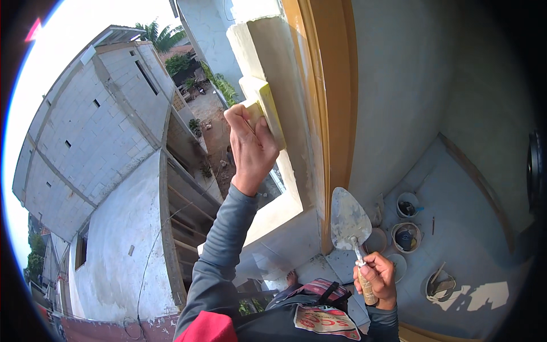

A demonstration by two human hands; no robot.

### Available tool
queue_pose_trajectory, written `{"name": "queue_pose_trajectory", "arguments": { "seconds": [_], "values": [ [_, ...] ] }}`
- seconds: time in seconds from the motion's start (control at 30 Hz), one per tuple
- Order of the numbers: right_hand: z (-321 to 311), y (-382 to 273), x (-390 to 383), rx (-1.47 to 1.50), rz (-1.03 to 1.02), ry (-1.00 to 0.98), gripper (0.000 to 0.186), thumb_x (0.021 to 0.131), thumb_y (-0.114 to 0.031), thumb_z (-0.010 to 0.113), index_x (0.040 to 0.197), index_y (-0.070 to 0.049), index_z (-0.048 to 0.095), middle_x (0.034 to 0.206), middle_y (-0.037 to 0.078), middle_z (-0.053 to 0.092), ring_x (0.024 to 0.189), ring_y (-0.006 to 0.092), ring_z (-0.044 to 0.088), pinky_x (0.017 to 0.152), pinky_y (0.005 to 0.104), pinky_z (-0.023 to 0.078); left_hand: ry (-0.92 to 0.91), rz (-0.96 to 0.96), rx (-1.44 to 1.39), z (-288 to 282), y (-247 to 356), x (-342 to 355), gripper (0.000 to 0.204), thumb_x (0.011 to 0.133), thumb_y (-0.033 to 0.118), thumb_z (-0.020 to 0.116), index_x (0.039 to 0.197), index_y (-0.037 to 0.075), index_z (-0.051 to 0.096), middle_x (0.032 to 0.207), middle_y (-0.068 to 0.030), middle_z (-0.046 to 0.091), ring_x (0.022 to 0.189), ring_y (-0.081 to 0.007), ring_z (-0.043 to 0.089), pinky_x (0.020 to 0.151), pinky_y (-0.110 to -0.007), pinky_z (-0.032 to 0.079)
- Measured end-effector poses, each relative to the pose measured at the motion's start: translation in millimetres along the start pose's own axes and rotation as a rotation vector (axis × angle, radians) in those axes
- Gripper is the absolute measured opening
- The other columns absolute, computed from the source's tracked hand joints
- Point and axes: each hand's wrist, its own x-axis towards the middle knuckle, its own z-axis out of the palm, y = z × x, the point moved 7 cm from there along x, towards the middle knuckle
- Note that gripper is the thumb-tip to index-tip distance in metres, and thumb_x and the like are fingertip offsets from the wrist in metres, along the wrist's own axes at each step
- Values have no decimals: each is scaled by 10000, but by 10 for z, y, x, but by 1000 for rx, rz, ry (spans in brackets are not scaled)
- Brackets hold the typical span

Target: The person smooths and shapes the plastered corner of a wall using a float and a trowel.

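My left hand [252, 149] is raised in front of me, its fingers wrapped round the grip of a yellow plastering float [272, 112]. The float's flat face lies along the plastered edge of a wall opening [289, 122]. Lower down on the right, my right hand [378, 278] is closed round the wooden handle of a pointed trowel [348, 219]. The trowel's blade points upward, away from me, with grey mortar smeared over it. Part of the float's grip is hidden behind my left fingers.
A brown door frame [339, 97] stands just right of the plastered edge. Several buckets, one a white bucket [419, 231] with dark contents, stand on the tiled floor [421, 268] at the right. Beyond the opening is a drop to the ground and a grey block building [97, 131].
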Motion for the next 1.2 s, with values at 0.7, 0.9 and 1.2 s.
{"name": "queue_pose_trajectory", "arguments": {
  "seconds": [0.7,0.9,1.2],
  "values": [
    [689,-493,569,6,-200,-156,192,975,-133,608,1052,29,538,833,106,634,585,118,605,486,263,490,-201,-248,-227,246,-508,-1058,347,893,-38,574,1084,1,287,971,-177,465,782,-261,548,707,-389,466],
    [1355,-1101,1206,159,-328,-244,246,1016,-207,559,1095,24,531,831,114,620,570,141,602,454,281,499,-139,-487,-284,-135,-769,-1611,365,922,-39,569,1121,26,270,1057,-108,417,950,-155,515,826,-309,468],
    [1691,-1138,1612,268,-406,-257,227,1030,-237,537,1057,-13,531,824,102,601,557,156,595,445,284,490,-55,-501,-333,-798,-817,-1484,395,910,-72,557,1097,87,248,1077,-94,391,995,-153,482,889,-329,474]
  ]
}}
